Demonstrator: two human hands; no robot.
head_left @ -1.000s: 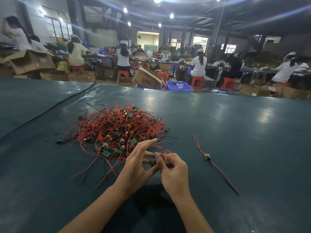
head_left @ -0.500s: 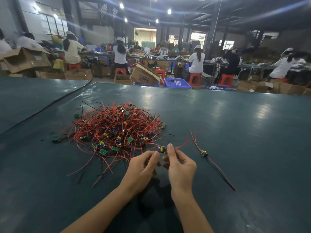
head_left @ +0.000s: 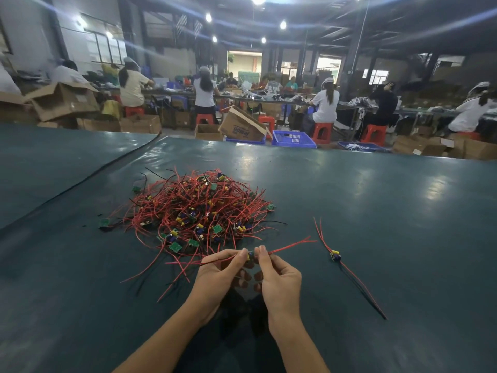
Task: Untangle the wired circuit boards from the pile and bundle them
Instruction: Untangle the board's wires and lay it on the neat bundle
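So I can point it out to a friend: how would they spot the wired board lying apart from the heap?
Start at the dark green table and its big red tangled pile. Right of the pile and of the right hand lies the lone wired board. It alone lies unheld outside the tangle, wires stretched in a line.

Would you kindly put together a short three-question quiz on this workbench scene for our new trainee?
1. True or false: the left hand and right hand both pinch one wired board.
2. Where does the separated board lie? A) in a cardboard box; B) on the table, right of the hands; C) in a blue basket.
3. Fill in: most wires in the pile are ____.
Key: 1 true; 2 B; 3 red.
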